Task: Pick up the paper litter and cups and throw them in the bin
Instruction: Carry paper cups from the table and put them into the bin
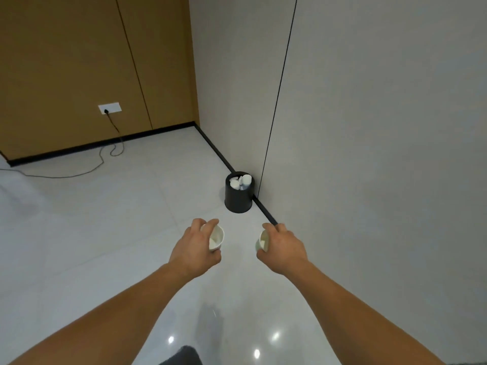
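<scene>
Head view: both bare forearms extend forward above the floor (110,233), a glossy surface of large pale tiles showing ceiling-light reflections.

1. The left hand (193,246) grips the left cup (216,238), a small white paper cup of tapered round shape. The fingers curl over the rim and the thumb presses the underside. The cup lies tilted on its side with its open mouth facing right.
2. The right hand (283,248) grips the right cup (263,242), a paper cup with a pale green outer wall and a cream interior. The fingers wrap around it and its mouth faces left. The two cups are held apart and do not touch.
3. The bin (239,198) is a round, matte black bucket. It stands on the floor at the right edge, against the black skirting (264,210) of the smooth grey wall (369,127). It holds crumpled white paper litter (240,181) up to its rim. The bin is ahead of both hands, with open floor between.

At the far edge of the floor, wood-toned panels (66,61) carry a white socket plate (110,108). A thin black cable (79,175) runs from it and loops across the tiles to the left. A dark shape (184,356) at the bottom edge of the view is possibly footwear; it is too cropped to identify.
</scene>
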`<state>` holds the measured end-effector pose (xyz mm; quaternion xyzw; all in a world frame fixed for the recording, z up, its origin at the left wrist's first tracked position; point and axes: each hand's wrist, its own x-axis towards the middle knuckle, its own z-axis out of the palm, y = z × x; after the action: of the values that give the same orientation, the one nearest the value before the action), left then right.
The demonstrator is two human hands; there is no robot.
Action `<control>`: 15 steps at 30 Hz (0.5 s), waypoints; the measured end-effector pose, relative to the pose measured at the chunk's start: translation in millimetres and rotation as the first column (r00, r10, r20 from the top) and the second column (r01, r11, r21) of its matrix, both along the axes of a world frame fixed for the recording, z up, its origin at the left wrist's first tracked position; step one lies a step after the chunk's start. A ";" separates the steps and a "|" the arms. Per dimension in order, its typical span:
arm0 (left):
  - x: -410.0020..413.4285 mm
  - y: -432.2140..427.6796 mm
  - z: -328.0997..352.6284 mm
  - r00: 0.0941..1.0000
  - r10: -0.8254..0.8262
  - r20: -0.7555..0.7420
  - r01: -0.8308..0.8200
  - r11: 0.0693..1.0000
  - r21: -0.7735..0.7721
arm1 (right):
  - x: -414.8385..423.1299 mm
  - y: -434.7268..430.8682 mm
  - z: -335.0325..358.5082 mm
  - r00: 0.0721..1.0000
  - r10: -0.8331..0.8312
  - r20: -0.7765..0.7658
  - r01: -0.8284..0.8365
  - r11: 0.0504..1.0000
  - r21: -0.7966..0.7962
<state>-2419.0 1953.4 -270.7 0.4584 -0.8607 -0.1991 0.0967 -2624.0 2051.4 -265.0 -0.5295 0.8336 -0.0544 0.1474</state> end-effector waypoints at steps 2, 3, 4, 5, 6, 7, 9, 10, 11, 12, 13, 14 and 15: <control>-15.6 -24.7 -6.6 1.000 -0.002 0.014 0.001 1.000 0.022 | -16.5 -31.4 -3.3 1.000 0.022 0.013 -0.023 1.000 0.020; -23.9 -39.2 -10.7 1.000 0.005 0.017 -0.006 0.999 0.037 | -25.0 -49.0 -6.0 0.999 0.030 0.021 -0.030 0.999 0.030; -33.1 -56.0 -14.7 1.000 0.016 0.018 -0.017 0.998 0.052 | -34.1 -67.4 -9.3 0.999 0.031 0.031 -0.032 0.999 0.041; -42.6 -74.5 -18.5 1.000 0.023 0.020 -0.025 0.998 0.065 | -43.9 -86.8 -12.0 0.999 0.032 0.037 -0.034 0.998 0.052; -53.3 -94.7 -22.7 0.999 0.025 0.025 -0.027 0.997 0.074 | -54.4 -106.5 -14.1 0.999 0.036 0.035 -0.038 0.998 0.059; -65.1 -116.3 -26.7 0.999 0.022 0.027 -0.024 0.997 0.077 | -65.9 -127.4 -15.3 0.999 0.037 0.028 -0.039 0.998 0.057; -92.8 -159.5 -31.0 1.000 0.009 0.018 -0.011 0.997 0.079 | -89.3 -167.7 -15.3 0.999 0.027 0.019 -0.028 0.998 0.055; -107.8 -180.7 -31.2 1.000 -0.001 0.012 0.000 0.997 0.080 | -101.0 -186.0 -14.2 1.000 0.021 0.017 -0.022 0.998 0.058; -123.1 -200.9 -30.6 1.000 -0.007 0.005 0.006 0.996 0.084 | -112.5 -204.0 -12.4 1.000 0.019 0.014 -0.020 0.998 0.061; -138.3 -219.7 -29.1 1.000 -0.009 -0.006 0.009 0.996 0.091 | -123.5 -222.2 -10.1 1.000 0.017 0.014 -0.017 0.998 0.064; -153.1 -237.9 -26.8 1.000 -0.016 -0.015 0.018 0.996 0.092 | -134.4 -239.9 -8.0 1.000 0.013 0.014 -0.014 0.998 0.063; -167.9 -256.8 -24.5 0.999 -0.032 -0.020 0.033 0.996 0.081 | -145.5 -257.3 -6.7 1.000 0.011 0.011 -0.011 0.998 0.056; -181.9 -276.7 -21.9 0.999 -0.049 -0.017 0.050 0.997 0.061 | -157.1 -276.2 -6.1 1.000 0.009 0.008 -0.009 0.999 0.046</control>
<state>-2600.8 1676.7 -292.5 0.4380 -0.8646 -0.2314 0.0845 -2781.1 1775.1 -271.0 -0.5295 0.8316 -0.0368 0.1631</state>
